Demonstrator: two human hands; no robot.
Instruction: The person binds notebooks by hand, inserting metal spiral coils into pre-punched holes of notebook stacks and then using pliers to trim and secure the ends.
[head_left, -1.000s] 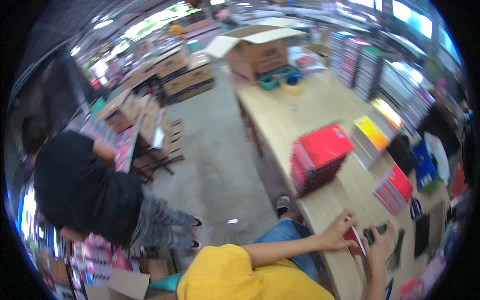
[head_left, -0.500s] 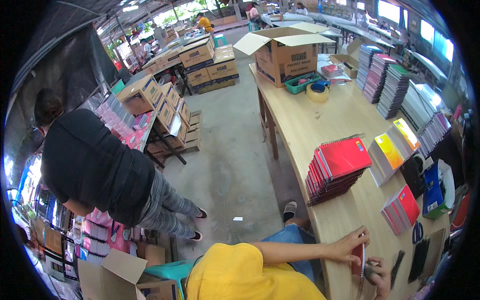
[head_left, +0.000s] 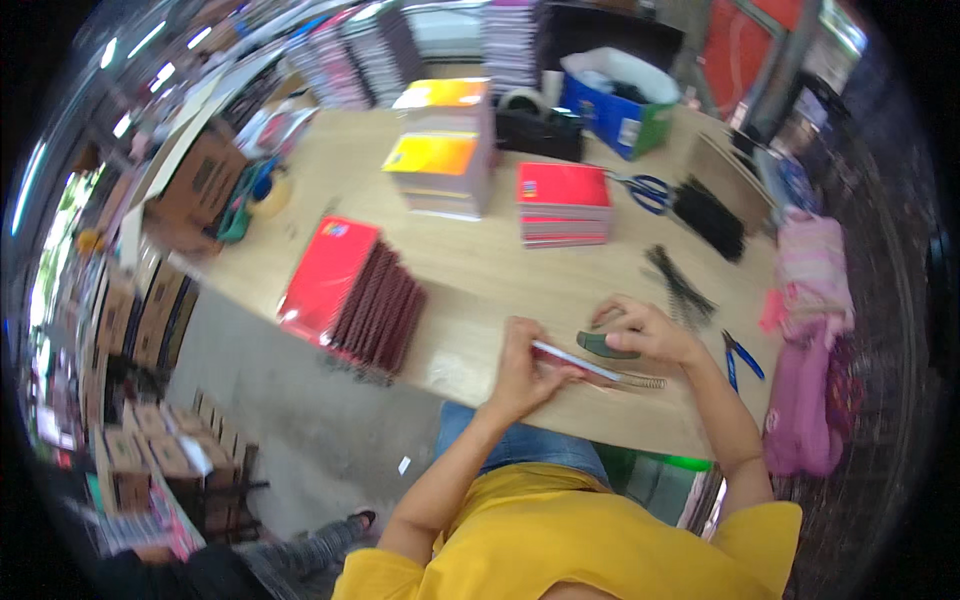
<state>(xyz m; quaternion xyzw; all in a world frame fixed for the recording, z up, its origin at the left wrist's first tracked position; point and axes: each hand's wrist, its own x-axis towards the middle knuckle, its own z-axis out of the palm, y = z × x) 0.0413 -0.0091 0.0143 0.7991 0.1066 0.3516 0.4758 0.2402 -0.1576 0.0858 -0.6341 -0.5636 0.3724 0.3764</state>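
Near the table's front edge, my left hand [head_left: 520, 375] grips a thin notebook [head_left: 582, 361] with a red cover, held on edge. A wire coil [head_left: 643, 382] sticks out from the notebook's right end. Just right of it, my right hand [head_left: 645, 330] is closed on a small dark green rounded block [head_left: 607, 346]; its exact kind I cannot make out. To the left stands a stack of red spiral notebooks [head_left: 345, 290]. Farther back lies a pile of red-covered pads [head_left: 564, 203], showing no coils.
Yellow-covered pads [head_left: 435, 170], a blue-green box [head_left: 620, 105] and scissors [head_left: 648, 192] lie toward the back. On the right are black coils [head_left: 708, 218], loose coils [head_left: 680, 285], blue-handled pliers [head_left: 740, 360] and a pink cloth item [head_left: 805, 400]. A cardboard box [head_left: 195, 180] stands far left.
The view has swung right, bringing the table and both hands toward the middle. My left hand still holds the notebook and my right hand still holds the green block.
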